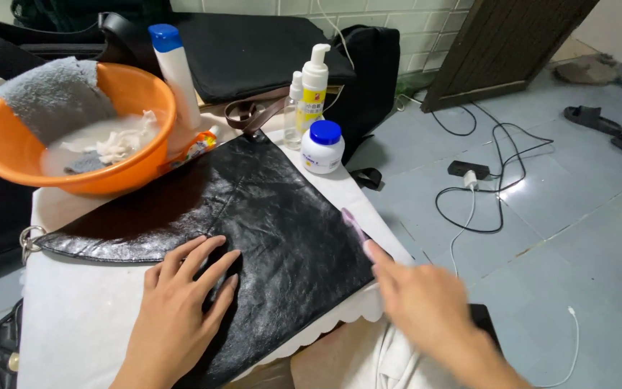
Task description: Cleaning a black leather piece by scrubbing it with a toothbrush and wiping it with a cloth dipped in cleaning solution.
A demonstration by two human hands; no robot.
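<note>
While lying flat across the desk [73, 317] middle, black leather bag [253, 216] pressed by open left hand [181, 302]; right hand [419, 295], blurred, gripping small purple tool [354, 225] at the right edge.

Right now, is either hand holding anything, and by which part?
Left hand lies flat on the black leather bag, gripping nothing. Right hand is blurred; its grip cannot be told.

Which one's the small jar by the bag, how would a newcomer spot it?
Start at the black leather bag lying flat on the white-covered table, and follow it to its far right corner. There, before two taller clear and white pump bottles, stands the squat white jar. Unlike them, it is short, round and topped by a blue screw lid.
</note>
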